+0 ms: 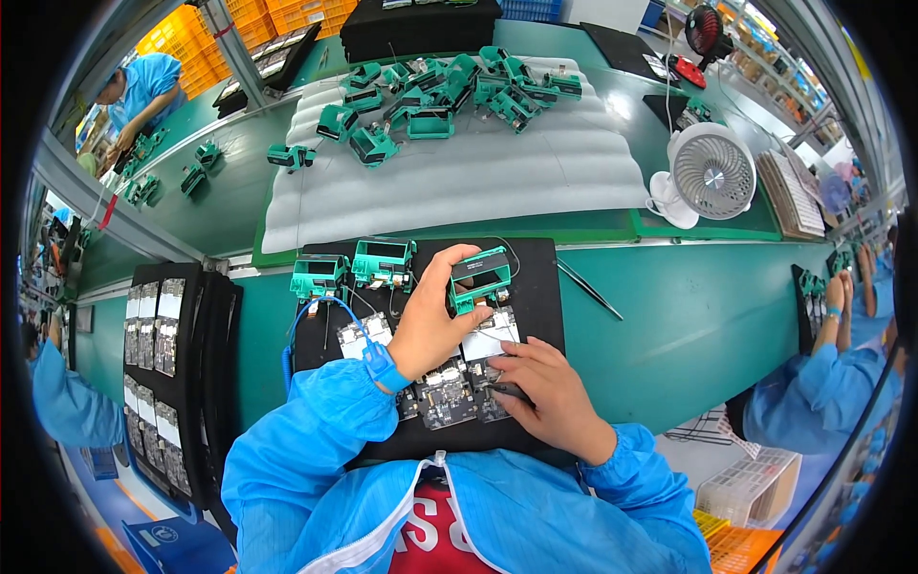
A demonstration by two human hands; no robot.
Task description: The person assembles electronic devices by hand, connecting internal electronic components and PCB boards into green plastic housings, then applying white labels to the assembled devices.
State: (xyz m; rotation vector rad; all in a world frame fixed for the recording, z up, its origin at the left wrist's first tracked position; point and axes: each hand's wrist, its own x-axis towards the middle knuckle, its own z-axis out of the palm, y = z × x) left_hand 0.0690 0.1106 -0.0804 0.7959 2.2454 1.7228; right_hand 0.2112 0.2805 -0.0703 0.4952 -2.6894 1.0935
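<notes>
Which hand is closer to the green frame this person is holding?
The left. The left hand is right on the green frame, gripping it. The right hand is lower in the picture, apart from the frame, beside the circuit boards.

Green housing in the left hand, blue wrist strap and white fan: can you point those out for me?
Green housing [481, 277]: head view, on the dark middle inside its green frame.
Blue wrist strap [390, 378]: head view, on its band.
White fan [714, 179]: head view, on the hub of its grille.
</notes>
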